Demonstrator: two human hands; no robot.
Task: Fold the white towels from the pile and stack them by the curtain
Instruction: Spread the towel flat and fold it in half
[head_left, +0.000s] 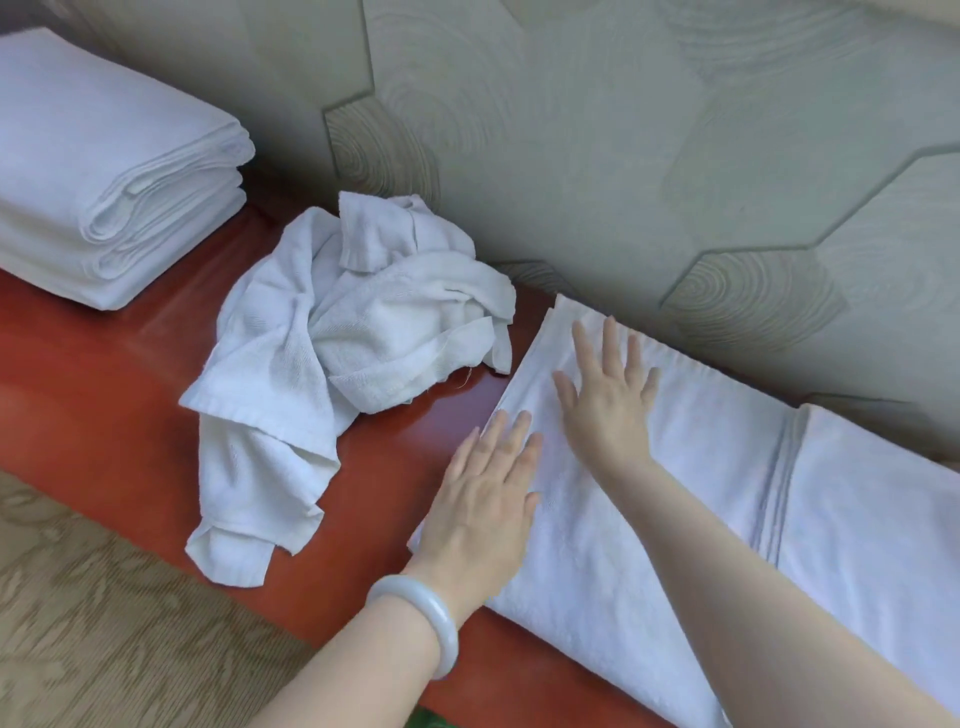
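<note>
**Slippage risk on the half-folded towel (675, 519)**

Push unevenly and its layers could skew on the glossy red bench (104, 410), or you could nudge the crumpled pile (353, 338) just beside it. Your left hand (483, 499) and right hand (605, 400) both lie flat, fingers straight, clasping nothing. The towel's left end sits directly under both palms, left hand toward the bench's front edge, right hand toward the wall edge.
</note>
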